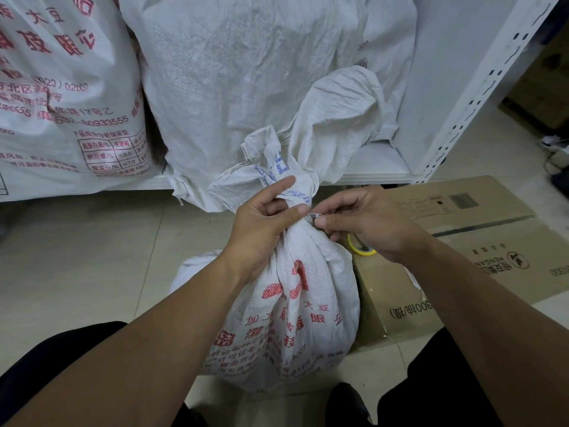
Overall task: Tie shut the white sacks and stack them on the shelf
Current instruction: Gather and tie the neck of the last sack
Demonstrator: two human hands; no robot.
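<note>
A filled white woven sack [295,322] with red print stands upright on the floor between my knees. Its mouth is gathered into a neck, and the loose top [335,124] flops up and back toward the shelf. My left hand [264,223] grips the gathered neck, thumb across the front. My right hand [360,220] pinches a small thin tie [314,215] right at the neck, fingertips almost touching my left thumb. Two other white sacks, one with red print [64,97] and one plain [252,72], sit on the shelf behind.
The white metal shelf has a low board [378,177] and a perforated upright [468,100] at the right. Flattened cardboard boxes [480,241] lie on the tiled floor to the right, with a roll of tape [360,246] on them. Bare tiles [92,257] spread at the left.
</note>
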